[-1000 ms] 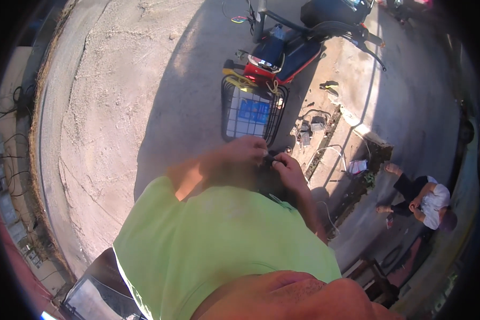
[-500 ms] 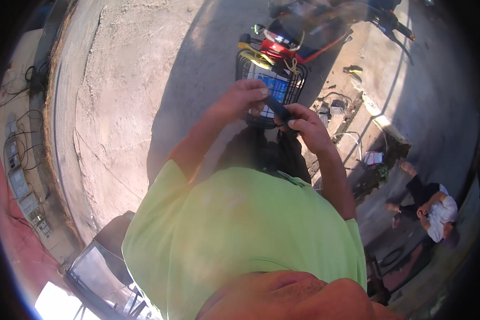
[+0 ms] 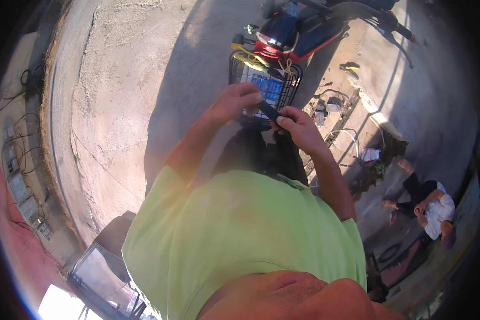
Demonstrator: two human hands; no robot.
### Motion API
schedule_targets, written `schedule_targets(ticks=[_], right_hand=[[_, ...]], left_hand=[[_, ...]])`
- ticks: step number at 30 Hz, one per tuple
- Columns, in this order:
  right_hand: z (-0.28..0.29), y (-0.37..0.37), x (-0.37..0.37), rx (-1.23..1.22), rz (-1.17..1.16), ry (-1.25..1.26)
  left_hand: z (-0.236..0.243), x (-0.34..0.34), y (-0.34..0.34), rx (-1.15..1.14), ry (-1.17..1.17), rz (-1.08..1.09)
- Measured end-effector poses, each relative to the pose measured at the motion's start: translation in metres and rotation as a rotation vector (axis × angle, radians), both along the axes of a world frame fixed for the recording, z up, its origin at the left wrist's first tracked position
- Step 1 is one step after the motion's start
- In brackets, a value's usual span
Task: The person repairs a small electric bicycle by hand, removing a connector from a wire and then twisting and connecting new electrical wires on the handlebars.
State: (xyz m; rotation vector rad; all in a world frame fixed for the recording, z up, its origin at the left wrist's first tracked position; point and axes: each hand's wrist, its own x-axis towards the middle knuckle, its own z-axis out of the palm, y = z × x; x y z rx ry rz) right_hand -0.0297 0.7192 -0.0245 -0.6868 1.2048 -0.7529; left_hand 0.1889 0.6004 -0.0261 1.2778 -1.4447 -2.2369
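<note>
A short, dark, flat strip point(image 3: 269, 110) is stretched between my hands, above the near end of a black wire basket point(image 3: 292, 90). My left hand point(image 3: 241, 101) pinches one end of the strip between thumb and fingers. The other end is gripped by my right hand point(image 3: 295, 125), its thumb on top. What the strip is made for I cannot tell. Inside the basket lies a white and blue package point(image 3: 270, 90), partly hidden by my left hand. A yellow strap or cord point(image 3: 249, 57) crosses the basket's far rim.
Beyond the basket stands a red and black motorcycle point(image 3: 317, 45), its handlebar at the far right. Broken concrete edging point(image 3: 376, 114) runs along the right, with loose parts point(image 3: 333, 103) beside it. Another person point(image 3: 429, 208) sits at the right. A metal-framed object point(image 3: 98, 274) stands at the lower left.
Both hands have shifted slightly left with the strip still between them. The basket and motorcycle also sit a little farther left in the picture. My grip looks the same.
</note>
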Motion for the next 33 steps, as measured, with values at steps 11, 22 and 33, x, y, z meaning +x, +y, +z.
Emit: schedule_targets(ticks=[11, 22, 33], right_hand=[[0.020, 0.023, -0.006, -0.266, 0.385, 0.423], [0.038, 0.036, -0.018, -0.336, 0.572, 0.440], [0.096, 0.061, -0.035, -0.410, 0.742, 0.049]], left_hand=[[0.028, -0.016, 0.022, -0.400, -0.127, -0.770], [0.037, -0.028, 0.030, -0.132, -0.098, -0.891], [0.104, -0.046, 0.038, -0.742, 0.289, -1.489]])
